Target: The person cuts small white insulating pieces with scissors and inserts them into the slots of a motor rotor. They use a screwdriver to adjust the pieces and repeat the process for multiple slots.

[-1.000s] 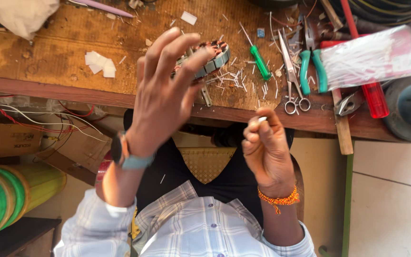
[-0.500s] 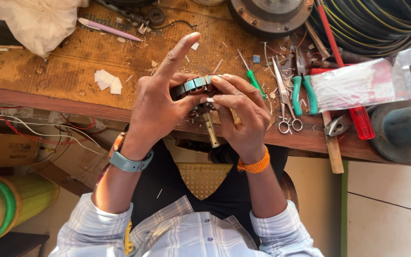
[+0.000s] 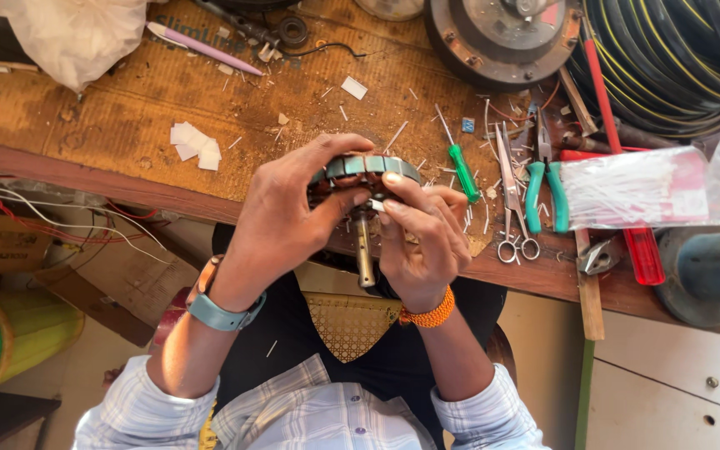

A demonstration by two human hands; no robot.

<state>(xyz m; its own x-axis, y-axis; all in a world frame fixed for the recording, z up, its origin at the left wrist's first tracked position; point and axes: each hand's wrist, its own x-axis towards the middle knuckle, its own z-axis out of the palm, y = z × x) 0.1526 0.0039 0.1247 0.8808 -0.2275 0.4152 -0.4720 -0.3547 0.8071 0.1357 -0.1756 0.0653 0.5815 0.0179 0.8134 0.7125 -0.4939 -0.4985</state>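
Bench: worn wooden workbench [image 3: 85, 125], littered with scraps.
Left hand [image 3: 281, 221]: my fingers wrapped around a round motor core [image 3: 368, 171].
Right hand [image 3: 422, 237]: pinching its underside, above the shaft [image 3: 365, 254].
Nearby: green screwdriver [image 3: 460, 167], scissors [image 3: 514, 200].

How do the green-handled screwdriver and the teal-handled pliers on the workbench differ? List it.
The green-handled screwdriver has one slim handle and a thin straight shaft; the teal-handled pliers have two thicker, curved handles. The screwdriver lies nearer the right hand; the pliers lie further out, beyond the steel scissors. Both lie loose on the wooden workbench, handles toward the person.
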